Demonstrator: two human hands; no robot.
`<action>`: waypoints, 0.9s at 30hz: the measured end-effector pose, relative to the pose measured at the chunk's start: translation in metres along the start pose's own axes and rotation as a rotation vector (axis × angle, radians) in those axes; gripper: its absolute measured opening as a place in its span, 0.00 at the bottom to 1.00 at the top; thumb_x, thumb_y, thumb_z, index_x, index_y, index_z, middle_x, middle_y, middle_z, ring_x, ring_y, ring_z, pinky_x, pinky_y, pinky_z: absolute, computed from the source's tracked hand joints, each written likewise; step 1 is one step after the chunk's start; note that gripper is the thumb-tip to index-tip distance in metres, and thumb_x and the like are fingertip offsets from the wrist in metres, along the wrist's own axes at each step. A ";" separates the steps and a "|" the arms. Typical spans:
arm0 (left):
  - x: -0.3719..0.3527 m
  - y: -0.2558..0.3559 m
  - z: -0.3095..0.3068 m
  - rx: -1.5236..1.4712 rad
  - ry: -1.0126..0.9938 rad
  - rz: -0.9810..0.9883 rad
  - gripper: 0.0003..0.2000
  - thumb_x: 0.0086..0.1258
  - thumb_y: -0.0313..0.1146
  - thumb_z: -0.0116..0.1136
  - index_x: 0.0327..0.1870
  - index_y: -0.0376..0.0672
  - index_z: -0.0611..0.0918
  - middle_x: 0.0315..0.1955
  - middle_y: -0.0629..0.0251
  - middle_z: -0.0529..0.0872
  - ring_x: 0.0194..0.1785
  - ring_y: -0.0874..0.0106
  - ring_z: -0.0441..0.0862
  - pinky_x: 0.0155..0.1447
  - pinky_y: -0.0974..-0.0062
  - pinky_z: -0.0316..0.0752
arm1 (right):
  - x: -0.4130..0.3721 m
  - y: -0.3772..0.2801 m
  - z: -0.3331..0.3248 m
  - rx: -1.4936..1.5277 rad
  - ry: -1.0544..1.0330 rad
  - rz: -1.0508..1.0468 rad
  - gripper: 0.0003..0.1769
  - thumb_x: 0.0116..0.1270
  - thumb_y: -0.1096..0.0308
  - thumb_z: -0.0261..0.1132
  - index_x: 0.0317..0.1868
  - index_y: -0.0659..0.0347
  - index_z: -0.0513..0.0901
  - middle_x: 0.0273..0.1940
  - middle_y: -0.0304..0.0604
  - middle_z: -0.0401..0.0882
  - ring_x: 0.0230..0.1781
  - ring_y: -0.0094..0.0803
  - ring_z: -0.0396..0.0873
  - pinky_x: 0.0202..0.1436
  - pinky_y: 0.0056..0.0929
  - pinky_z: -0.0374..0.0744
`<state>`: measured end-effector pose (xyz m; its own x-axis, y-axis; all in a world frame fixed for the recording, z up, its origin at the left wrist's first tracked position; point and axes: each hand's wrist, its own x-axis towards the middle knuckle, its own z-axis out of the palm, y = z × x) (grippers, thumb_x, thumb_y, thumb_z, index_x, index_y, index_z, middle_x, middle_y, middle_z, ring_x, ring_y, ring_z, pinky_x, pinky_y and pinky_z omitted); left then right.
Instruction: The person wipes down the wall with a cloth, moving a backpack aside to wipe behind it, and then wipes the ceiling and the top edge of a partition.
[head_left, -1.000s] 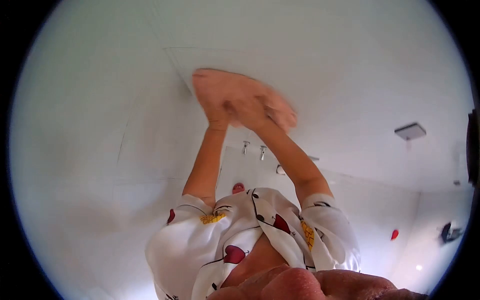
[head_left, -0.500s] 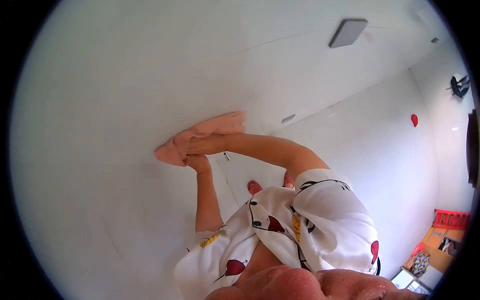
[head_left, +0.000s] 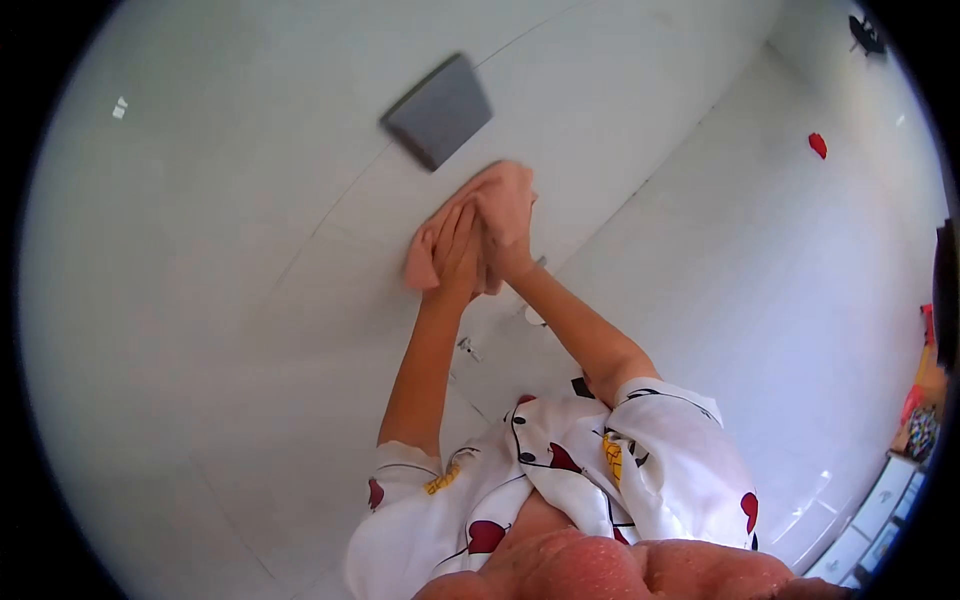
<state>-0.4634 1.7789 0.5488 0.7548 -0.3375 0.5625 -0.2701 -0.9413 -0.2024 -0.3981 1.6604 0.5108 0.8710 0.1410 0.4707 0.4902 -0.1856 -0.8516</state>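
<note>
A pink cloth [head_left: 505,195] lies bunched against the pale wall [head_left: 250,200], just below a grey square plate [head_left: 440,110]. My left hand [head_left: 458,250] has its fingers laid along the cloth, with folds of it on both sides. At the cloth's right side, my right hand [head_left: 512,258] grips it; the fabric covers most of those fingers. Both hands are close together on the same cloth.
Thin seams cross the wall. A small metal fitting [head_left: 469,348] shows below the hands. At the right are a red item [head_left: 818,146], a dark object [head_left: 867,36] high up, and white drawers [head_left: 880,500] low down.
Both hands have moved up and right with the cloth, nearer the grey plate. The view has shifted, and the cloth is now more bunched than stretched out.
</note>
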 end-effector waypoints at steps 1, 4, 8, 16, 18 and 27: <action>0.027 0.005 0.000 -0.020 -0.021 0.035 0.22 0.69 0.34 0.61 0.65 0.44 0.80 0.70 0.66 0.76 0.75 0.66 0.68 0.71 0.50 0.60 | 0.013 0.008 -0.007 -0.048 0.138 -0.109 0.23 0.75 0.68 0.57 0.68 0.57 0.74 0.67 0.49 0.72 0.69 0.44 0.68 0.70 0.40 0.68; 0.094 0.012 0.006 -0.073 0.036 0.144 0.21 0.70 0.29 0.57 0.65 0.42 0.80 0.71 0.65 0.75 0.77 0.65 0.66 0.75 0.53 0.58 | 0.050 0.030 -0.015 -0.002 0.405 -0.204 0.22 0.75 0.69 0.58 0.68 0.62 0.73 0.65 0.49 0.73 0.68 0.42 0.69 0.70 0.34 0.68; 0.183 0.028 0.028 -0.024 -0.039 0.334 0.22 0.70 0.26 0.54 0.67 0.40 0.77 0.73 0.65 0.71 0.78 0.65 0.64 0.80 0.61 0.58 | 0.114 0.077 -0.041 0.227 0.464 -0.040 0.24 0.79 0.61 0.52 0.69 0.63 0.68 0.67 0.47 0.70 0.67 0.38 0.69 0.70 0.33 0.69; 0.179 0.068 0.015 -0.394 -0.123 0.344 0.22 0.69 0.21 0.53 0.65 0.43 0.78 0.69 0.64 0.75 0.74 0.62 0.68 0.74 0.60 0.66 | 0.162 0.103 -0.140 0.997 0.594 0.471 0.31 0.79 0.47 0.46 0.72 0.59 0.63 0.68 0.48 0.65 0.66 0.39 0.68 0.67 0.33 0.69; 0.131 0.058 0.000 -0.375 -0.114 0.212 0.22 0.67 0.19 0.55 0.63 0.41 0.79 0.65 0.61 0.78 0.71 0.59 0.72 0.72 0.57 0.67 | 0.162 0.109 -0.122 1.045 0.667 0.514 0.30 0.79 0.48 0.46 0.71 0.58 0.63 0.67 0.48 0.66 0.65 0.38 0.68 0.66 0.33 0.69; -0.047 -0.006 -0.064 -0.332 -0.064 -0.255 0.18 0.68 0.17 0.56 0.58 0.37 0.80 0.57 0.54 0.83 0.61 0.54 0.79 0.64 0.57 0.74 | 0.024 0.150 0.001 0.878 0.481 1.021 0.26 0.77 0.49 0.47 0.66 0.57 0.64 0.62 0.46 0.66 0.61 0.36 0.68 0.62 0.32 0.69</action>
<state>-0.5356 1.8001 0.5745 0.8552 -0.1033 0.5079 -0.2404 -0.9472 0.2121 -0.3037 1.6372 0.3936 0.8369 -0.0561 -0.5445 -0.3712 0.6729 -0.6398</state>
